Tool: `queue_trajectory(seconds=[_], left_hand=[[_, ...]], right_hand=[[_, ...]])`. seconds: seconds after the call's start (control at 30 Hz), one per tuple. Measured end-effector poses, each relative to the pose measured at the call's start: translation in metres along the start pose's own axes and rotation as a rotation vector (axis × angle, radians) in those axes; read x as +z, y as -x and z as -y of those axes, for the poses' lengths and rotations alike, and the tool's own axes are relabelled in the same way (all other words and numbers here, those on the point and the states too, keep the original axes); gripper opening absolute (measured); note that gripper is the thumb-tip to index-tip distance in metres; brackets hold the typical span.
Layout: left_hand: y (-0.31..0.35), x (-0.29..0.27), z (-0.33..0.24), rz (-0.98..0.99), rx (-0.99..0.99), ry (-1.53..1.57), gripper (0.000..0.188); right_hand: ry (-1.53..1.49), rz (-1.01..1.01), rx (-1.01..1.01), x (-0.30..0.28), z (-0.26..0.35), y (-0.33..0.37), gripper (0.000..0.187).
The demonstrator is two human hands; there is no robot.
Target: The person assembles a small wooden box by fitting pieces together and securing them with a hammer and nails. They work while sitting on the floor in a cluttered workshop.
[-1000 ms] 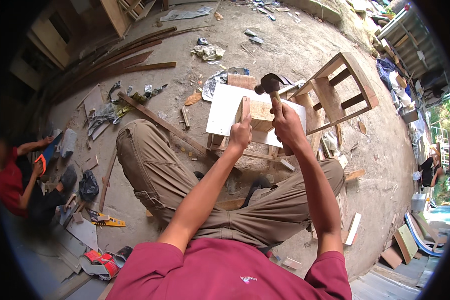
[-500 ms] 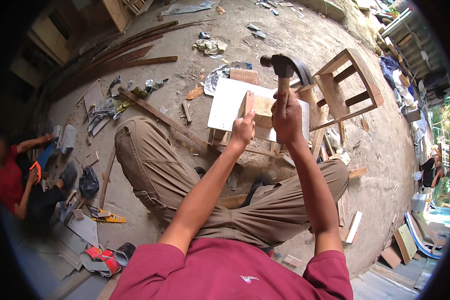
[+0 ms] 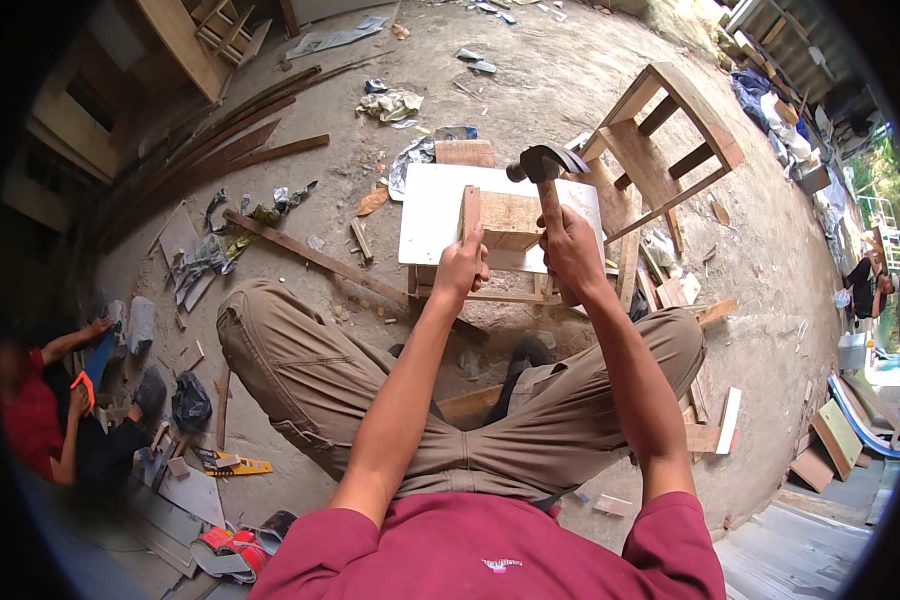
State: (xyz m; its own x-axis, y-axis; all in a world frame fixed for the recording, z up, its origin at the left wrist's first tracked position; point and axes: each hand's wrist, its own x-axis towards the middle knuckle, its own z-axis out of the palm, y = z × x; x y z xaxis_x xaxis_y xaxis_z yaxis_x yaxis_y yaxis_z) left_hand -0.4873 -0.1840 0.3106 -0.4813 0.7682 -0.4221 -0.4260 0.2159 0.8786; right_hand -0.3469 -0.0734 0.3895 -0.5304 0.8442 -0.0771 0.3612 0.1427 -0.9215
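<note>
My right hand (image 3: pixel 573 250) is wrapped round the wooden handle of a claw hammer (image 3: pixel 549 190). Its dark head is raised, just right of a small wooden box-like piece (image 3: pixel 510 212). That piece rests on a white board (image 3: pixel 430 220) laid over a low wooden frame in front of me. My left hand (image 3: pixel 462 264) closes on the near end of a narrow reddish wood strip (image 3: pixel 472 207) along the piece's left edge. Whether a nail is between my left fingers cannot be made out.
A small wooden chair-like frame (image 3: pixel 660 150) leans right of the board. Long planks (image 3: pixel 240 150) and scraps lie on the dirt floor. At far left, a co-worker in a red shirt (image 3: pixel 32 415) holds a saw (image 3: pixel 95 365). A yellow square (image 3: pixel 235 463) lies nearby.
The hammer has come lower and a little left, closer to the wooden piece, its handle now more visible. My left hand keeps its hold on the strip. The whole view has shifted slightly.
</note>
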Motion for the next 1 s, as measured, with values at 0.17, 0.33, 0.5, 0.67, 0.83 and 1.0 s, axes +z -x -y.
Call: queue_trajectory(seconds=[0.17,0.33,0.5,0.67,0.83,1.0], left_hand=[[0.011,-0.002,0.003,-0.034,0.106,-0.149,0.062],[0.027,-0.007,-0.025,-0.489,0.697,-0.593,0.053],[0.051,-0.003,-0.107,-0.026,0.862,-0.431,0.044],[0.064,0.005,-0.123,0.286,1.055,-0.582,0.043],[0.083,0.012,-0.133,0.35,1.115,-0.534,0.05],[0.09,0.01,-0.127,0.33,1.221,-0.63,0.039]], right_hand=[[0.196,-0.122,-0.185,0.007,0.0,0.027,0.055],[0.019,0.034,-0.185,0.004,-0.012,0.045,0.049],[-0.301,0.275,-0.043,0.009,0.006,0.066,0.038],[-0.123,0.164,-0.48,0.019,0.01,0.065,0.024],[-0.116,0.054,-0.701,0.017,0.004,0.05,0.012],[-0.1,0.011,-0.758,0.025,-0.001,0.04,0.023]])
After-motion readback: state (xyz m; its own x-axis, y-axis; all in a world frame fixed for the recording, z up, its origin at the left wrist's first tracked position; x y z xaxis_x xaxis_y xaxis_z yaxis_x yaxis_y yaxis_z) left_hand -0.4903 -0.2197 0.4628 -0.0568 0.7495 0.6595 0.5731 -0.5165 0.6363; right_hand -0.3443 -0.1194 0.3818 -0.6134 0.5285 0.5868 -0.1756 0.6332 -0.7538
